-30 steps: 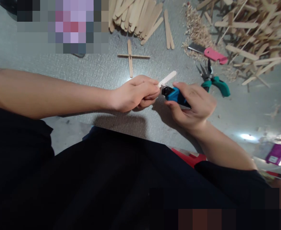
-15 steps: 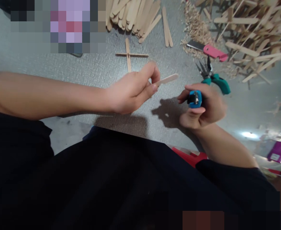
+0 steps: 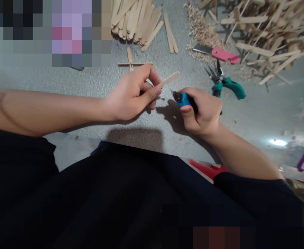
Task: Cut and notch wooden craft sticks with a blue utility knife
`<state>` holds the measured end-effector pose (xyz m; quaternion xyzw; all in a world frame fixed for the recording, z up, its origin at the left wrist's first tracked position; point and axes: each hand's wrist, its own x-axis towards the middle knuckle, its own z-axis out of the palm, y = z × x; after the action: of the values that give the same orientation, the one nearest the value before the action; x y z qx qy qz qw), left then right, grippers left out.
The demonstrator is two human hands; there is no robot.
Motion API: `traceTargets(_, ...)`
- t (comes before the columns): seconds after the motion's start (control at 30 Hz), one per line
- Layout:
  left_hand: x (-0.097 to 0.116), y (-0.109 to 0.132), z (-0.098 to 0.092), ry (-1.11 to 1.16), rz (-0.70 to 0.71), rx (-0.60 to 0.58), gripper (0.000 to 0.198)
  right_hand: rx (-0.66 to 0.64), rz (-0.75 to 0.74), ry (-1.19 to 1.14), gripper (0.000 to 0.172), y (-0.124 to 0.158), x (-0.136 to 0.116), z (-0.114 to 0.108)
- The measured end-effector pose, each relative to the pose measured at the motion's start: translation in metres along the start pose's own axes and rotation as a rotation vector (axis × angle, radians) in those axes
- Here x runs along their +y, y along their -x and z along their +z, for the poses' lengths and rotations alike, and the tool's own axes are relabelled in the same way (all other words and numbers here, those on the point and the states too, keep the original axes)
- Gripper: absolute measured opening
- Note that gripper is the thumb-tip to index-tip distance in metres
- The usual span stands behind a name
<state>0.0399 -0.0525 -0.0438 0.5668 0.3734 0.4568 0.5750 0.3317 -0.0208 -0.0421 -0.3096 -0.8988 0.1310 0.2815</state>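
Note:
My left hand (image 3: 136, 91) pinches a flat wooden stick (image 3: 169, 79) between thumb and fingers, its rounded end pointing up and to the right. Just to the right, my right hand (image 3: 203, 110) is wrapped round a blue and black cutter (image 3: 185, 99), whose small tip points left at the stick without touching it. Beyond my left hand lies a cross of two wooden sticks (image 3: 130, 55), partly covered by that hand. A small dark bit (image 3: 163, 99) rests on the table between my hands.
Behind are a heap of wooden sticks (image 3: 133, 20), two loose sticks (image 3: 170, 33), wood shavings (image 3: 202, 26) and a pink-handled knife (image 3: 224, 55). Green-handled pliers (image 3: 233, 87) lie beyond my right hand. Joined sticks (image 3: 276, 34) pile up at the back right.
My right hand has moved left and turned the cutter so its tip points at the stick. My left hand has tilted the stick more upward. The view has shifted slightly.

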Motion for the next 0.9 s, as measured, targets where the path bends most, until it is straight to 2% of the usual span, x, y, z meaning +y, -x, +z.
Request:
traceTargets(0.23, 0.007, 0.001, 0.005, 0.074, -0.137, -0.057, 0.044, -0.036, 0.024, 0.073, 0.065, -0.001, 0.004, 0.005)
traceTargets(0.33, 0.008, 0.001, 0.005, 0.097, -0.141, -0.072, 0.044, -0.020, 0.021, 0.093, 0.063, -0.001, 0.004, 0.006)
traceTargets(0.47, 0.008, 0.001, 0.004, 0.079, -0.154, -0.065, 0.032, -0.032, 0.054, 0.088, 0.066, -0.001, 0.004, 0.006)
traceTargets(0.63, 0.011, 0.001, 0.006, 0.079, -0.190, -0.061, 0.035, -0.029, 0.056, 0.101, 0.070, 0.000, 0.002, 0.006)
traceTargets(0.77, 0.011, 0.002, 0.006, 0.105, -0.132, -0.036, 0.040, -0.022, 0.065, 0.095, 0.065, -0.002, 0.001, 0.004)
traceTargets(0.83, 0.008, 0.002, 0.004, 0.083, -0.056, 0.010, 0.041, -0.017, 0.112, 0.065, 0.065, -0.003, 0.003, 0.002)
traceTargets(0.9, 0.003, 0.001, 0.000, -0.045, 0.068, 0.053, 0.037, -0.008, 0.182, 0.022, 0.070, -0.004, 0.006, 0.001)
